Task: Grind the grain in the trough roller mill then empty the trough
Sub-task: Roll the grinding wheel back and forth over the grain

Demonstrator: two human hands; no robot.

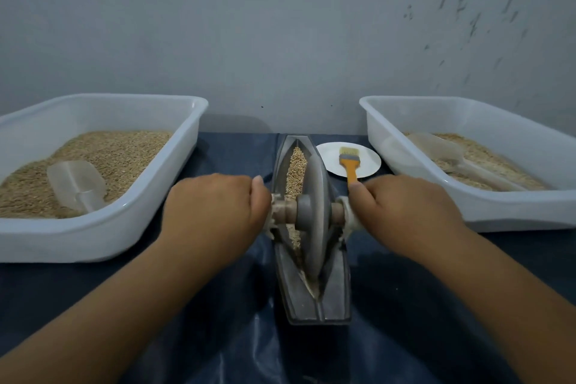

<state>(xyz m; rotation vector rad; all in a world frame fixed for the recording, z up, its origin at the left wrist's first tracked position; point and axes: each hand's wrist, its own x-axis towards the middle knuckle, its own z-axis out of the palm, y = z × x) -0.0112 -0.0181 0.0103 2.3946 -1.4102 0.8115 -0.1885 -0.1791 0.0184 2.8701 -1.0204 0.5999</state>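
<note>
Left tub [131,212]: white plastic, outboard of the left-hand grip; holds whole grain and a clear scoop [76,185].
Right tub [505,212]: white plastic, outboard of the right-hand grip; paler grain and a second clear scoop [448,154] lying in it.
Trough [311,299]: grey metal boat shape, running away from me between the two grips, on a dark blue sheet [218,321].
Roller wheel [314,206]: grey disc standing on edge in the trough channel, directly between my two grips.
Grain [296,171]: lies in the channel, mostly beyond the grips, a thin trail on the near side. I judge grinding under way; emptying not yet done.
Plate [367,156]: white, beyond the right grip, carrying an orange-handled brush [350,165].
Left hand [215,209]: fingers curled round the left end of the wooden axle [285,212], clamped, thumb on top, forearm angled in from the lower left.
Right hand [402,209]: clamped on the right axle end, mirrored pose.
Risk 1: uneven push between grips would tilt the wheel, riding it up the trough wall and throwing grain out.
Risk 2: trough looks unanchored; a hard stroke could slide it on the sheet.
Risk 3: overrunning the far end would spill grain toward the plate.
</note>
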